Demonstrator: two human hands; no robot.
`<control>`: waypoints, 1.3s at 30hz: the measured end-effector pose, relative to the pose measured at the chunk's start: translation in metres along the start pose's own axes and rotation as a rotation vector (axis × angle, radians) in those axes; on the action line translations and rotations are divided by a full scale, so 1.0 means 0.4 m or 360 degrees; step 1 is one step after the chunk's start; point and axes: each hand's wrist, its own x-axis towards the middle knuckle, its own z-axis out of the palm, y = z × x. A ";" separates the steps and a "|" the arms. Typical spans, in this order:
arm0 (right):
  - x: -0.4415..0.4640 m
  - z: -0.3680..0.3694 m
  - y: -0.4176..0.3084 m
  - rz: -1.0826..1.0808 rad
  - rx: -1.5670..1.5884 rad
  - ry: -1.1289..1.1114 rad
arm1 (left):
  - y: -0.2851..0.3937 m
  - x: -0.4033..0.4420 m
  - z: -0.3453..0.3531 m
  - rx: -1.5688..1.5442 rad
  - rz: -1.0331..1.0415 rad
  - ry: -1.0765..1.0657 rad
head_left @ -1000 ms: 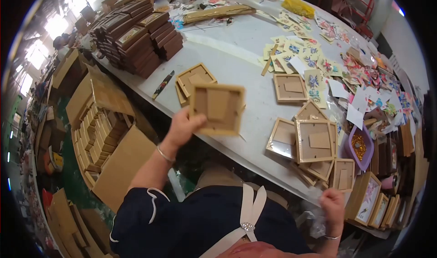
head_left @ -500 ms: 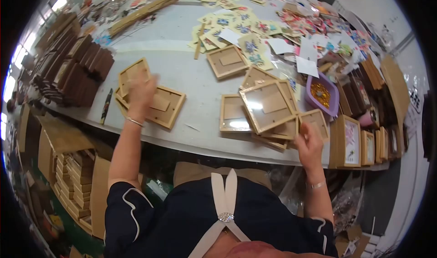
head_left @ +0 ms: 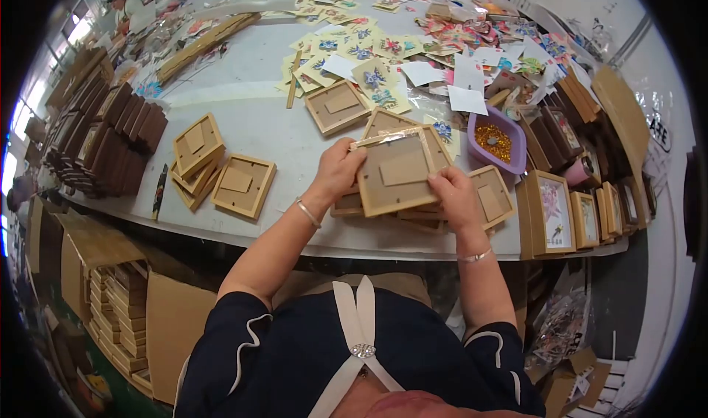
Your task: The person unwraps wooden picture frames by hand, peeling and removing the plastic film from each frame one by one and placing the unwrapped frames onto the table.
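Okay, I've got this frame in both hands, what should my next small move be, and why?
Probably peel the film with your left hand while your right hand steadies the frame: what looks like shiny film shows along its top edge, your left hand is at the top-left corner, and your right grips the right edge.

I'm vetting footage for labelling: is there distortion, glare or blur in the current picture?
Head view: wide-angle distortion bows the table's front edge, with black corners; head view: glare washes out patches at far left, and a glint lines the held frame's top; head view: left hand and right hand look fairly sharp.
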 end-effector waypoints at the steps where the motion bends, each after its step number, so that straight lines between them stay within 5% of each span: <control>1: -0.019 0.009 -0.012 0.0043 0.0371 -0.0099 | 0.021 -0.021 -0.011 -0.0145 -0.0002 -0.0002; 4: -0.075 0.051 -0.042 0.0177 0.1137 -0.0297 | 0.061 -0.101 -0.029 -0.0418 -0.0050 -0.0014; 8: -0.114 0.120 -0.090 0.0131 0.1485 -0.0402 | 0.090 -0.191 -0.040 0.0658 0.0553 0.0336; 13: -0.147 0.159 -0.117 0.0082 0.1448 -0.0382 | 0.095 -0.227 -0.055 0.1160 0.1141 0.0446; 39: -0.258 0.254 -0.077 -0.0006 0.0900 -0.0630 | 0.000 -0.385 -0.098 0.1157 0.1145 0.0291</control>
